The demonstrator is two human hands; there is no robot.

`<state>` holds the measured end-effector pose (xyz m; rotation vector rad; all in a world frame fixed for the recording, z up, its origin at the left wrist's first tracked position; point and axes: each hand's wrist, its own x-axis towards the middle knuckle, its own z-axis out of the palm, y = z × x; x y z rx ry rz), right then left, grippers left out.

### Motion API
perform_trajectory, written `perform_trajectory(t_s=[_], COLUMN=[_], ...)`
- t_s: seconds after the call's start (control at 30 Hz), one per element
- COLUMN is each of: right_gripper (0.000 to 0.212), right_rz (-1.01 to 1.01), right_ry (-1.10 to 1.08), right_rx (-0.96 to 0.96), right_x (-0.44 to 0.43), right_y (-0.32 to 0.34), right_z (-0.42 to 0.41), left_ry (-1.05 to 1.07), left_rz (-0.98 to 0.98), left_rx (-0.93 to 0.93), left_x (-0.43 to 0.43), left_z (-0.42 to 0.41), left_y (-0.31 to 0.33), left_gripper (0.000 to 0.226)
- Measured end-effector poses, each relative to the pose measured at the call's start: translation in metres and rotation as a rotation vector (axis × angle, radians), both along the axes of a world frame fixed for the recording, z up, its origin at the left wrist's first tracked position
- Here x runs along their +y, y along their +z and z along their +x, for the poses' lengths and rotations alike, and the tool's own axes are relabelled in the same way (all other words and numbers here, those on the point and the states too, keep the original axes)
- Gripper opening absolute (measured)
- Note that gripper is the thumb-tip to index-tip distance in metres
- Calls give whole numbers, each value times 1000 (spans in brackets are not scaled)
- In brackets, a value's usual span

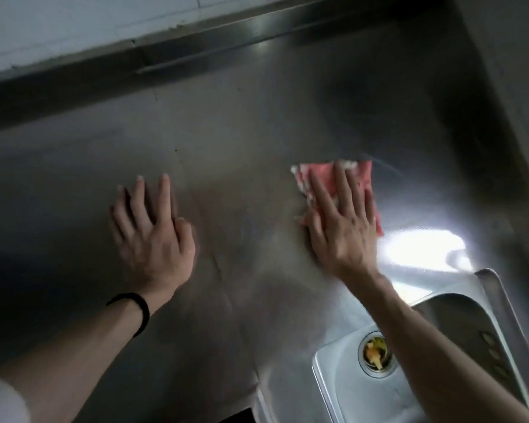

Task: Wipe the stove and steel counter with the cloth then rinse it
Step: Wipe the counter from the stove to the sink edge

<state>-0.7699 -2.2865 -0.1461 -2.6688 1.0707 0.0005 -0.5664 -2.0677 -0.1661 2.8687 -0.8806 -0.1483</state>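
The person is seemingly wiping the smooth brushed-steel worktop (242, 123), its rounded sink (324, 374) sitting at 5 o'clock, the left hand (150, 233) resting with fingers (165, 193) spread and empty, the right hand (342, 227) pressing straight fingers on the soft pink cloth (361, 178) at 3 o'clock, likely needing firm, even sweeps next.

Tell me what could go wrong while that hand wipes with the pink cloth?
The right hand presses the cloth with flat fingers, not gripping it, so it might slip out on the steel counter. The sink lies close by; a wide swipe could drop the cloth onto the food scraps in its drain.
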Motion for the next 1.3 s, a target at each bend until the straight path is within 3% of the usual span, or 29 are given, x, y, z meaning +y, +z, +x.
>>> perform_trajectory(t_s=[0.2,0.33,0.47,0.73,0.9,1.03,1.3], right_gripper=[65,66,66,61,55,58,61], right_rz=[74,93,28,42,61,1,74], right_ry=[-163,-113,-70,-388,-530,-484,28], right_rx=[46,40,58,115,82,103,7], right_x=[139,158,83,-130,-160,-111,109], right_y=[3,-3,-3,-2,-7,2,-7], right_z=[-89,-90,-100,-128,-130,-110,-86], left_ry=[47,-210,-191,-195,-182,-176,-199], left_rz=[-112,-165,-63,-58,-64,-58,-11], left_rx=[124,203,104,-4,-15,-18,49], left_x=[-6,-33,-39,-38,-41,-39,-35], left_z=[1,-18,-40,-42,-43,-41,-38], left_y=[9,16,6,-16,-13,-17,-27], left_gripper=[74,72,72,73,72,72,80])
